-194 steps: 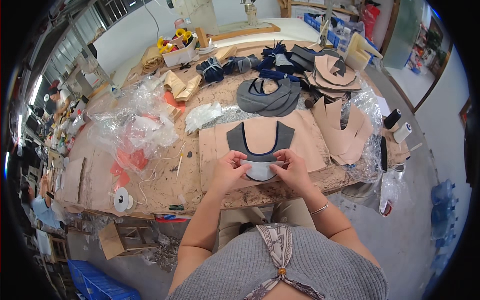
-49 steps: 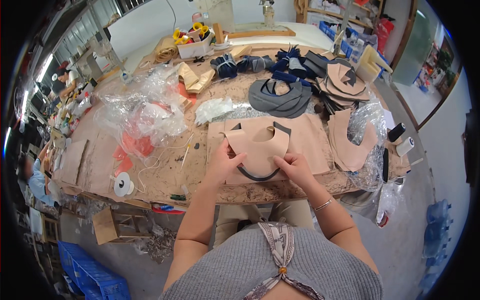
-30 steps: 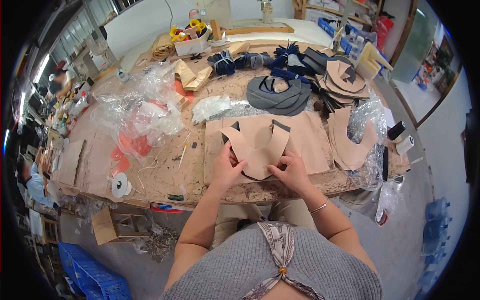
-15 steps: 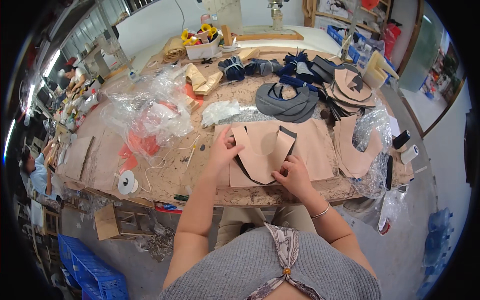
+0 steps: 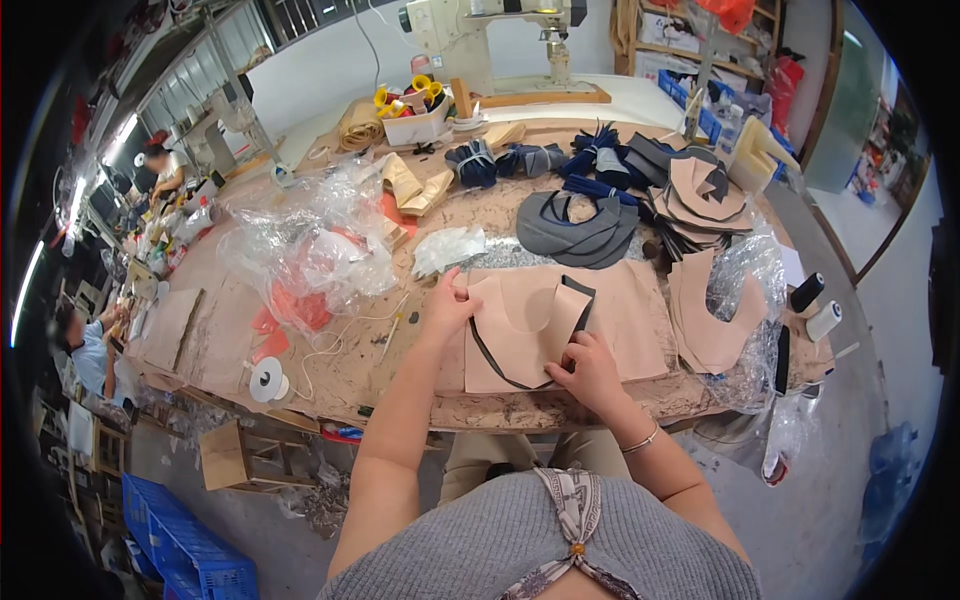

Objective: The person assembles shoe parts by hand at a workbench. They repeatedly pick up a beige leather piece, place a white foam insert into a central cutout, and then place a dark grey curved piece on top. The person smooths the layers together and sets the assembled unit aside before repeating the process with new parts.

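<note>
In front of me lies a U-shaped beige piece (image 5: 515, 350) with a dark edge or layer showing along its left, lower and upper right rims. Under it is a larger beige sheet (image 5: 635, 315). My left hand (image 5: 445, 312) grips the piece's left edge, the thumb on the beige face. At the lower right, my right hand (image 5: 588, 372) has its fingers bent and pinches the rim near the dark edge; its fingertips are partly hidden. More U-shaped beige pieces (image 5: 697, 325) lie stacked just to the right.
Behind are dark grey curved pieces (image 5: 575, 235), tied navy bundles (image 5: 600, 160) and a layered beige-and-black stack (image 5: 700, 195). Clear plastic film (image 5: 310, 245) and a white spool (image 5: 268, 380) lie left. Thread cones (image 5: 822, 320) stand right. A sewing machine (image 5: 450, 40) is at the back.
The view has tilted, so the table sits lower in the picture. The U-shaped piece lies flatter, with less dark showing on its left. Both hands keep their hold.
</note>
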The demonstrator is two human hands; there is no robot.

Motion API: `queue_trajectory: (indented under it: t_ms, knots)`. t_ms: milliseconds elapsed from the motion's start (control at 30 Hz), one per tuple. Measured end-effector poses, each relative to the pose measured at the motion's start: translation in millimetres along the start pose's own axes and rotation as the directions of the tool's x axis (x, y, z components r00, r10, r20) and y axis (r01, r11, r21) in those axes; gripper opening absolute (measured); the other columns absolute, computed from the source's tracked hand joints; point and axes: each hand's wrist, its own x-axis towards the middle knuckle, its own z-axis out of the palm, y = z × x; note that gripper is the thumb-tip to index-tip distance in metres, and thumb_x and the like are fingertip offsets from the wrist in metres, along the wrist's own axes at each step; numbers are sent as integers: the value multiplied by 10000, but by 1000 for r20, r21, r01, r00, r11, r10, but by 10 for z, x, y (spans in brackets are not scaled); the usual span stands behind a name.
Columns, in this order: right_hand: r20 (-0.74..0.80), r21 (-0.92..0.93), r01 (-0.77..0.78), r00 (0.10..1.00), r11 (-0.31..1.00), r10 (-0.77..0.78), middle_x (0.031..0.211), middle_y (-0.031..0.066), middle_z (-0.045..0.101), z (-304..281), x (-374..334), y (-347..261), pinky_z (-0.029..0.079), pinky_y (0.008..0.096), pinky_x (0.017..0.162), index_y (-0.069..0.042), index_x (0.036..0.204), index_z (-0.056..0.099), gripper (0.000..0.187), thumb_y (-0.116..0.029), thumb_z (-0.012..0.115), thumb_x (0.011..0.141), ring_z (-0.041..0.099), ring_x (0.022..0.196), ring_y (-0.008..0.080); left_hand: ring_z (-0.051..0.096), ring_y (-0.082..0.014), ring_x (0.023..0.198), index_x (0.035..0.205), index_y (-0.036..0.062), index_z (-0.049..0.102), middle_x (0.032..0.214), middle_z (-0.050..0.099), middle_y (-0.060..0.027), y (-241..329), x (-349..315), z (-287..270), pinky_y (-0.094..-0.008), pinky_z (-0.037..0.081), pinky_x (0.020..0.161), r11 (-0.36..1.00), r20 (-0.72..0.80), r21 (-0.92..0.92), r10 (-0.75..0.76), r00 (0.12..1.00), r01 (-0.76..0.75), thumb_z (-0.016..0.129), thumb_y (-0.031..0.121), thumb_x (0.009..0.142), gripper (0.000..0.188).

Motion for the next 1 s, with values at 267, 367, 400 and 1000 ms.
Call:
queue_trajectory:
  t_ms: [267, 367, 400, 1000]
  knots:
    - [-6, -1, 8, 1000, 1000, -8, 805, 85, 570, -11, -6, -16, 466, 395, 781, -44, 625, 585, 259, -197, 783, 694, 531, 888, 294, 644, -158, 688, 1411, -17, 363, 778, 665, -77, -20, 13, -13, -309, 538, 661, 986, -20, 159, 63, 998, -58, 741, 76, 670, 837]
    - [3, 1, -7, 1000, 1000, 7, 800, 84, 565, -11, 1, -11, 465, 395, 785, -44, 627, 586, 257, -196, 782, 695, 529, 890, 294, 648, -206, 777, 1403, -17, 369, 867, 659, -110, 158, -86, 28, -344, 529, 739, 925, -37, 364, 133, 990, -111, 733, 79, 671, 822]
    - [-1, 2, -7, 1000, 1000, 7, 798, 84, 563, -11, 0, -11, 464, 395, 786, -44, 627, 586, 257, -196, 782, 695, 529, 890, 294, 643, -231, 853, 1402, -16, 370, 949, 652, -133, 279, -161, 45, -357, 521, 788, 914, -32, 389, 134, 990, -111, 733, 79, 674, 819]
    - [47, -16, 1, 999, 1000, -1, 834, 100, 581, -16, 14, -5, 458, 402, 801, -41, 648, 613, 228, -192, 777, 697, 518, 914, 317, 61, -388, 1453, 1483, -65, 126, 1563, 106, -237, 414, -587, 578, -505, 36, 1164, 437, 244, 867, 48, 969, -240, 527, 755, 751, 1170]
